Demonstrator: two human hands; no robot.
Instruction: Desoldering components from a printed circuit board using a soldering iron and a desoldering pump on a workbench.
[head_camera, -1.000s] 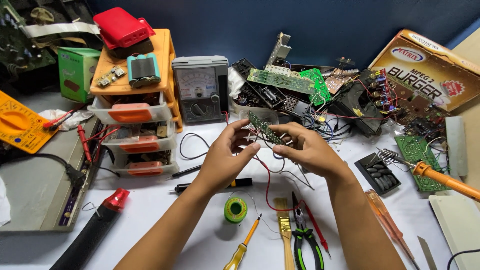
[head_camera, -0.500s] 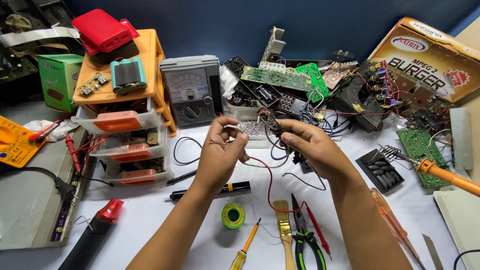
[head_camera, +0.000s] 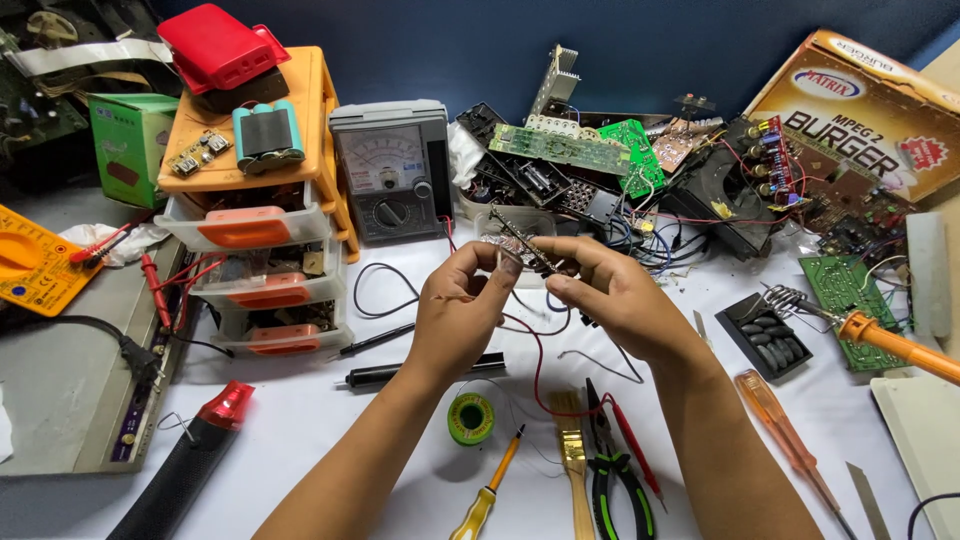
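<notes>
2 hands pinch my small circuit board (head_camera: 522, 243) before analog meter (head_camera: 392, 172): left hand (head_camera: 462, 310), right hand (head_camera: 612, 292). Risk: red wire (head_camera: 538, 372) snagging, tearing solder joint.

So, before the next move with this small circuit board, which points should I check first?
1. Small circuit board held by both hands: ok; left hand and right hand both pinch it above the table.
2. Red wire free of tools: cannot tell; it trails toward the pliers.
3. Soldering iron parked away from hands: ok, on its coil stand at the right.
4. Solder spool near: ok, below the left hand.
5. Analog meter dial visible: ok.
</notes>
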